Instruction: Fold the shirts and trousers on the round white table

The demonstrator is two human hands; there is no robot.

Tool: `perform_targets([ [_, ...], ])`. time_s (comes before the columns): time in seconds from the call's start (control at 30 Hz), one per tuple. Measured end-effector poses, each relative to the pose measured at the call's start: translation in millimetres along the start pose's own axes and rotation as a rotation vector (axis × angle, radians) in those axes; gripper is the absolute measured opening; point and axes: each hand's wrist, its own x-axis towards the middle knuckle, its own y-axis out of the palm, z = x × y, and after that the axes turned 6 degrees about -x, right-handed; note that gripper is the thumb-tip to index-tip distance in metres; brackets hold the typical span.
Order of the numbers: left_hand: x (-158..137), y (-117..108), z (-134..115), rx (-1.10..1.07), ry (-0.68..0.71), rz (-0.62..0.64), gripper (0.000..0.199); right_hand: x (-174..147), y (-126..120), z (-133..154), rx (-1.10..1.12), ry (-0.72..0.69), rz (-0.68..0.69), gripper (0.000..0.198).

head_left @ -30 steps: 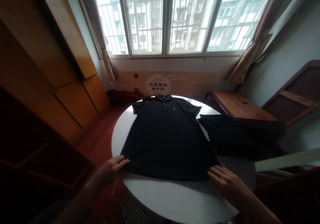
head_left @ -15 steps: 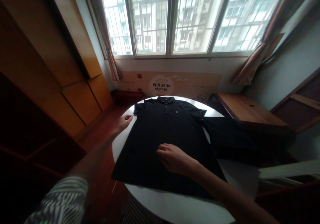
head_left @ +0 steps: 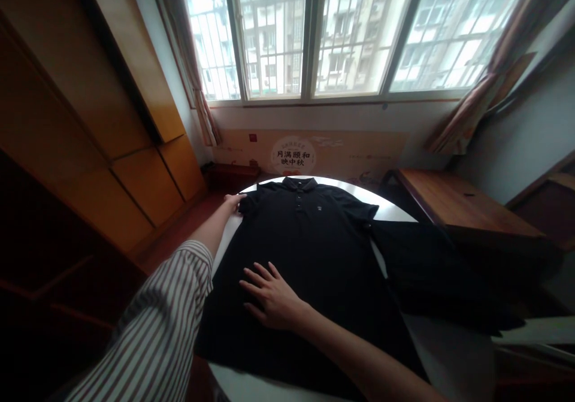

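Observation:
A black short-sleeved polo shirt [head_left: 314, 252] lies spread front up on a white round table [head_left: 390, 211], its collar at the far side. At the far left, my left hand [head_left: 233, 202] is closed at the cuff of the shirt's left-side sleeve, with the fingertips over the fabric edge; some of its fingers are hidden. My right hand [head_left: 274, 297] lies palm down on the lower body of the shirt, fingers spread, holding nothing.
A folded dark cloth [head_left: 426, 258] lies on the table to the right of the shirt. Beyond it stands a wooden desk [head_left: 467, 201]. Wooden cabinets [head_left: 144, 180] line the left side, and a barred window [head_left: 309, 36] is ahead.
My left hand has reached forward to the sleeve and closed on its edge. My right hand has opened from a loose curl, spreading flat on the shirt a little further left and nearer.

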Motion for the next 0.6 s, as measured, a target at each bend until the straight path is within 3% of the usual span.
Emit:
perform_targets([
  [0.17, 9, -2, 0, 0.095, 0.085, -0.041, 0.02, 1, 0, 1, 0.026, -0.003, -0.023, 0.056],
  [0.27, 8, -4, -5, 0.145, 0.25, -0.07, 0.018, 1, 1, 1, 0.03, 0.001, -0.037, 0.056],
  [0.37, -1, 0, -10, 0.205, 0.453, -0.033, 0.032, 2, 3, 1, 0.024, -0.003, -0.044, 0.056],
  [0.47, -20, 13, -7, 0.264, 0.636, 0.118, 0.037, 2, 4, 1, 0.012, -0.001, -0.046, 0.056],
  [0.6, -50, 31, 13, 0.488, 0.919, 0.452, 0.035, 2, 4, 1, -0.002, 0.0, -0.048, 0.055],
])
